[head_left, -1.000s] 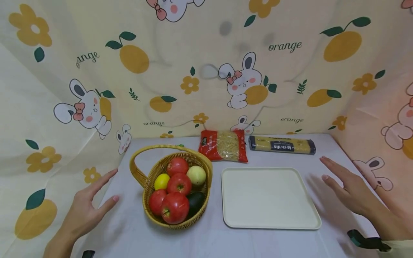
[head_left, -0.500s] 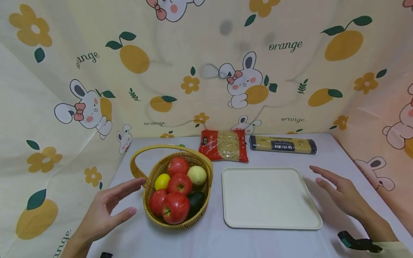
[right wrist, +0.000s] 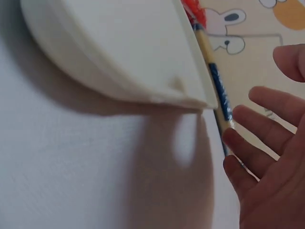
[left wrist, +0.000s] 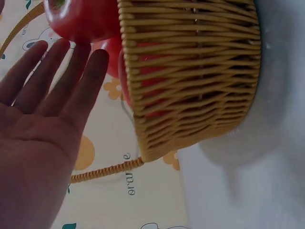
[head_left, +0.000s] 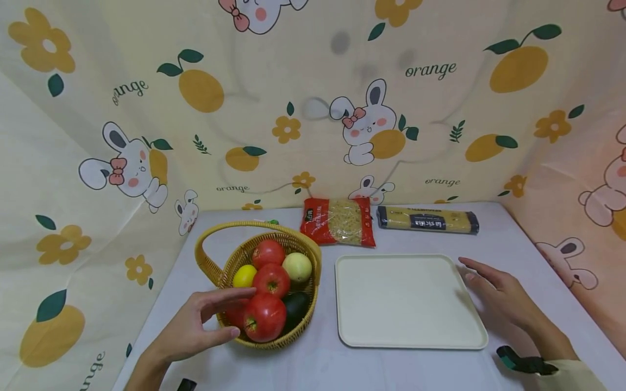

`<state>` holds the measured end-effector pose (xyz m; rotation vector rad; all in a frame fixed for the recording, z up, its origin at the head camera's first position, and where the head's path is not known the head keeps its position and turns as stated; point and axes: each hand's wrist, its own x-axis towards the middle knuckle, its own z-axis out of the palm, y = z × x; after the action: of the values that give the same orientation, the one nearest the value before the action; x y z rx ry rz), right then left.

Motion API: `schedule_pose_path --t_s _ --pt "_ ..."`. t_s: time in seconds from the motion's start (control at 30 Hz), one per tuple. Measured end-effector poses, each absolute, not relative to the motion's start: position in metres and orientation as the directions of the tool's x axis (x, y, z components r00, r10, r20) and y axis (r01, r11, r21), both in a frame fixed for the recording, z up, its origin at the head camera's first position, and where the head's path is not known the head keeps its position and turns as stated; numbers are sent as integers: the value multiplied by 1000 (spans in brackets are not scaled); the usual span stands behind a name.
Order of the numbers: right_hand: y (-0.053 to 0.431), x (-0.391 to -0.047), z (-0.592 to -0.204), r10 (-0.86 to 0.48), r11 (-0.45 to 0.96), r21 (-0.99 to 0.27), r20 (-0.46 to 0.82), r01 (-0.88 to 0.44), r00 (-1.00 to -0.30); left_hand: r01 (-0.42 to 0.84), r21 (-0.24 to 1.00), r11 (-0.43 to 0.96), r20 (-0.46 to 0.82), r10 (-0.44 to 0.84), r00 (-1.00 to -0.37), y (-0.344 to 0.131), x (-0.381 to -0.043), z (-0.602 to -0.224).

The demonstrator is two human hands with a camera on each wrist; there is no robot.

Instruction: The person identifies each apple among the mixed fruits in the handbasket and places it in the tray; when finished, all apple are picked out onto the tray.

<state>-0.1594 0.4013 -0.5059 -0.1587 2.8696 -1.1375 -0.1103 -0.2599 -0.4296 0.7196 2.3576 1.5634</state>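
My left hand reaches over the left rim of a wicker basket, thumb and fingers spread near the front red apple. In the left wrist view the fingers of that hand are straight, beside the basket wall, holding nothing. Inside the basket sit several red apples, a yellow lemon, a pale green round fruit and a dark green oval one. My right hand hovers by the right edge of a white tray, its fingers extended and holding nothing.
Behind the tray lie a red bag of pasta and a long pack of spaghetti. The basket's handle arches toward the back left. A printed curtain surrounds the white table.
My left hand has moved right, from beside the basket to over its left rim. My right hand has shifted left, closer to the tray. The basket and tray stay in place.
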Motion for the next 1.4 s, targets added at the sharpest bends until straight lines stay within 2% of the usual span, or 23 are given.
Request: schedule_pose_path --t_s 0.2,0.4,0.63,0.9,1.2,1.4 --pt "403 -169 -514 -112 743 -668 -66 -39 -992 292 876 384 62 511 -857 -250 -111 -439" --pt "405 -177 -523 -120 739 -673 -103 -20 -987 312 800 512 25 491 -871 -241 -110 -444" --pt "407 -179 -527 -150 751 -655 -44 -84 -988 329 745 581 22 472 -881 -233 -110 -444" --pt "409 -179 -526 -164 753 -649 -22 -111 -986 374 705 602 75 461 -884 -227 -110 -449" --pt "412 -180 -517 -150 874 -478 -108 -81 -983 315 770 556 112 368 -923 -217 -110 -446" --pt "410 -179 -512 -142 892 -446 -131 -69 -981 334 811 480 172 350 -921 -209 -106 -441"
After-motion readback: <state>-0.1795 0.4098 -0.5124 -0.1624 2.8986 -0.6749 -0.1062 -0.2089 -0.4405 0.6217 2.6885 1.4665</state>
